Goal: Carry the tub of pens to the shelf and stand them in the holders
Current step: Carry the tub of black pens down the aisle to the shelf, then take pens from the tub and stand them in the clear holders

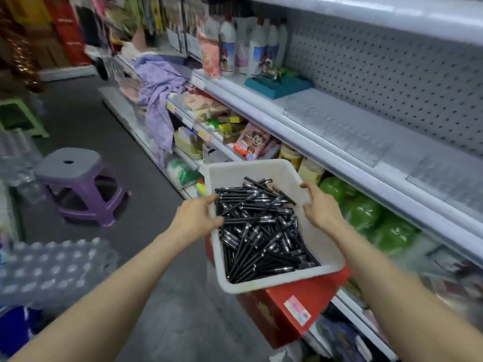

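Left hand (pixel 194 218) grips the rim at 9 o'clock, right hand (pixel 320 205) curls over it at 3. The long grey metal shelf (pixel 339 121) runs along at 2 o'clock. The white rectangular plastic tub (pixel 261 167) is held up just beside it, with a red cardboard box (pixel 282 317) showing underneath and black pens (pixel 261 231) heaped loose inside.

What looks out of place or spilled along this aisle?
A crumpled purple cloth is draped over the shelves, hanging down untidily in front of them. The pens lie in a jumbled heap inside the white tub, none spilled; left hand and right hand grip its sides.
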{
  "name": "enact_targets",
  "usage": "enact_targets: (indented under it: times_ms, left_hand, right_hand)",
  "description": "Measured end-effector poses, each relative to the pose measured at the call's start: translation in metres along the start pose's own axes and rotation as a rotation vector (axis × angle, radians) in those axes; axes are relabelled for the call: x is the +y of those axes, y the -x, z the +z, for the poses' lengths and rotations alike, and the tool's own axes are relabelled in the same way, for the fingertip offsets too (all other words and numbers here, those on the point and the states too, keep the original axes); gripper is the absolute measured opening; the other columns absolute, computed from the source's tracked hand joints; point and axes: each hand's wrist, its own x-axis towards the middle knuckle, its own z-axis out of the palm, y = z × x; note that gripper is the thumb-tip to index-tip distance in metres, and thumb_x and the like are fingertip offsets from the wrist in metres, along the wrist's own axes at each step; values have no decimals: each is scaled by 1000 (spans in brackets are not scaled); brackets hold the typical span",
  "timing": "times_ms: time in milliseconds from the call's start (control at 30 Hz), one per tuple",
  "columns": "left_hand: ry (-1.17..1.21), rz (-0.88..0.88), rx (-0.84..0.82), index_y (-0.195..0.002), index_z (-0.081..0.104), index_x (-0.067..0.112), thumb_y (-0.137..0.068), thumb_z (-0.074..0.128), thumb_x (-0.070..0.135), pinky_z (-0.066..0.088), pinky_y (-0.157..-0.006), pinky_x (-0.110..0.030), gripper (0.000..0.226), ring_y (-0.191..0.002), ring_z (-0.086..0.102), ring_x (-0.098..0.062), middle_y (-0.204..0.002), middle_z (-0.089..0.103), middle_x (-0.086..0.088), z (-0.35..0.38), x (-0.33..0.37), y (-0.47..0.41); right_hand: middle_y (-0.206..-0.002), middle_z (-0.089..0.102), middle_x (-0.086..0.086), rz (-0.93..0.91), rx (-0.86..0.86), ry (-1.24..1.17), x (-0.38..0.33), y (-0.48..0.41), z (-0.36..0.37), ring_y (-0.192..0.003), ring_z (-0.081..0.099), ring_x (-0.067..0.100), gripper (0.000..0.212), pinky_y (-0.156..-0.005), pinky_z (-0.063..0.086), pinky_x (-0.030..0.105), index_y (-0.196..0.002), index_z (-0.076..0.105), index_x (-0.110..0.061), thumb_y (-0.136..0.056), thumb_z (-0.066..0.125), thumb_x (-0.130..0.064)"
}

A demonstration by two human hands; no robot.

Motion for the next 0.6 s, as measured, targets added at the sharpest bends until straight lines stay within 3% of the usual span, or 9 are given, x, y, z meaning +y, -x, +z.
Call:
enact_targets:
  times_ms: [133, 233, 367, 500, 600]
  left_hand:
    - [-180, 155, 24, -138, 54, 27, -90, 59, 46, 47, -84, -34, 52, -106, 63, -27, -101, 73, -5, -14, -7, -39]
    - [-282, 219, 79, -136, 56, 25, -92, 59, 42, 48, -83, -36, 47, -104, 63, -27, -104, 72, -4, -25, -9, -72]
    - [-281, 294, 66, -135, 57, 22, -90, 64, 32, 48, -82, -37, 47, -105, 56, -27, -109, 59, -6, -27, -3, -114]
    - [-303, 386, 32, -138, 53, 19, -91, 65, 29, 41, -91, -38, 49, -114, 50, -29, -120, 56, -10, -16, 10, -149]
    - [-283, 424, -24, -142, 48, 19, -94, 60, 29, 43, -91, -39, 51, -114, 50, -30, -123, 53, -10, -3, 21, -169]
  right_hand:
    - [-121, 65, 18, -17, 1, 82, -1, -29, 5, -106, 61, 38, 65, -87, 51, 43, -147, 37, -31, -89, 55, -7]
    - [-126, 63, 14, -47, -23, 146, 0, -48, 5, -106, 61, 34, 66, -84, 52, 41, -148, 35, -35, -91, 56, -9]
    - [-122, 66, 13, -105, -34, 236, 3, -65, 0, -100, 64, 32, 66, -82, 54, 43, -147, 34, -38, -92, 57, -9]
    - [-109, 69, 10, -147, -13, 319, 9, -79, -5, -86, 65, 27, 68, -70, 54, 41, -146, 34, -40, -92, 58, -7]
    - [-119, 64, 9, -182, 23, 402, 12, -79, 1, -92, 63, 27, 72, -68, 54, 40, -147, 33, -34, -88, 60, -2]
